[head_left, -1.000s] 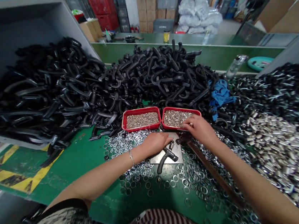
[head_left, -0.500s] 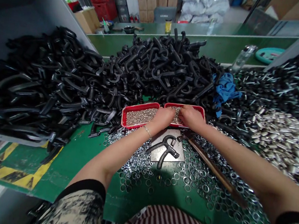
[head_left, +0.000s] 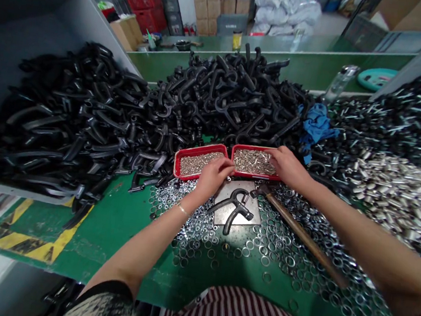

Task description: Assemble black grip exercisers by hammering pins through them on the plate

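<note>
My left hand (head_left: 213, 177) hovers between the two red trays, thumb and fingers pinched on a small shiny metal piece (head_left: 229, 178). The fingers of my right hand (head_left: 289, 168) are bent over the right end of the right red tray (head_left: 253, 176), among small metal pins (head_left: 251, 160); what they grip is hidden. More small metal parts fill the left red tray (head_left: 176, 166). Below my hands a black hand grip (head_left: 238, 208) with a spring lies on a metal plate (head_left: 222, 218). A wooden-handled hammer (head_left: 301, 232) rests to its right.
Black handles (head_left: 218, 93) are heaped behind the trays and in the grey bin (head_left: 107, 29) at left. Metal rings (head_left: 269, 246) lie scattered around the plate. Silver cylinders (head_left: 392, 191), a blue cloth (head_left: 317, 123) and a clear bottle (head_left: 340, 84) are on the right.
My left hand has come out of the right tray, moving left and nearer with a small metal piece. My right hand has shifted right to that tray's end.
</note>
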Demonstrator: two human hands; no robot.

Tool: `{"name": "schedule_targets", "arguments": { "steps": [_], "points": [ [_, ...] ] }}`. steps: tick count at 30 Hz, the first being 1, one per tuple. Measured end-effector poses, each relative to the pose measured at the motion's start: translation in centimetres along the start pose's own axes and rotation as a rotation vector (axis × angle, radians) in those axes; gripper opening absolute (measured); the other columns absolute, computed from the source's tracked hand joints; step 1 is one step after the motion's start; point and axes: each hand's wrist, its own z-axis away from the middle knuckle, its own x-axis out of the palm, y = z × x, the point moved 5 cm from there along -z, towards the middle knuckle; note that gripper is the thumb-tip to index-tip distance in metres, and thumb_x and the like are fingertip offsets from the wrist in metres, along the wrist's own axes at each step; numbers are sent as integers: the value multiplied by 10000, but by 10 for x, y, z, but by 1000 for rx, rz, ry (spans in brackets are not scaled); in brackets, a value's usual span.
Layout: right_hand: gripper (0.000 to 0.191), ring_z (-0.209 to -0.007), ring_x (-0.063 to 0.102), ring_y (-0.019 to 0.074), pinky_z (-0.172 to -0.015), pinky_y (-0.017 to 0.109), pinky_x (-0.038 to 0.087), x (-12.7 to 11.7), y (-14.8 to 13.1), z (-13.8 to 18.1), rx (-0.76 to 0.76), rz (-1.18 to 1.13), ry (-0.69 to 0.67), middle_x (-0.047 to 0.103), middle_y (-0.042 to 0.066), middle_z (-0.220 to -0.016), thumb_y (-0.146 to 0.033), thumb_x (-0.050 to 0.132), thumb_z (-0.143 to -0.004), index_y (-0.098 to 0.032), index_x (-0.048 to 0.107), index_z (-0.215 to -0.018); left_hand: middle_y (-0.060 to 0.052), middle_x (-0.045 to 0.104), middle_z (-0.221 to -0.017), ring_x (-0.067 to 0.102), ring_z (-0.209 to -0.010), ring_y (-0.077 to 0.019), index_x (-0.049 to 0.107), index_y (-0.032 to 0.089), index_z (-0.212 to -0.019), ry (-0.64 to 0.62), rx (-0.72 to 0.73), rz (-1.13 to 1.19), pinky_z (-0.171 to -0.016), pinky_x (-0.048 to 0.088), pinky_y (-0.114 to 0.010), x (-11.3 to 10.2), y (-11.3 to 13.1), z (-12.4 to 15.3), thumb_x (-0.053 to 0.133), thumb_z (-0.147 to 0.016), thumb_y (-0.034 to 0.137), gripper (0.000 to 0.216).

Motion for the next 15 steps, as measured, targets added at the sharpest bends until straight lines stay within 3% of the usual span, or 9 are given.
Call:
{"name": "schedule_targets", "arguments": {
  "steps": [4,8,11,15],
  "points": [
    [248,-925,605,247,-870,403,495,-17,2,71,101,-308,-4,626,121,-1016,-295,458,-974,-181,668,-1042,-50,707,-1014,653,-973,-198,688,216,-989,41,-113,-96,-918,493,-343,-36,-18,69,576,-935,269,135],
    [190,-731,627,185,-721,336,523,0,-41,138,258,-854,-348,660,37,-859,-390,547,-939,-221,630,-959,-19,684,-861,642,-765,-169,649,198,-958,32,-322,-57,-754,508,-298,-45,-23,103,658,-891,329,147],
    [197,-738,637,174,-714,316,518,12,-69,140,297,-1020,-386,676,27,-837,-403,637,-875,-206,650,-882,-7,652,-840,603,-749,-154,634,193,-863,-41,-244,-77,-745,476,-284,-22,-4,92,655,-906,366,180],
    [191,-604,610,158,-623,317,503,29,-66,100,363,-1015,-251,669,8,-769,-391,641,-862,-202,638,-888,-31,605,-901,576,-894,-184,602,175,-803,-99,-61,-181,-855,452,-320,21,18,68,666,-910,312,186]
  ]
}}
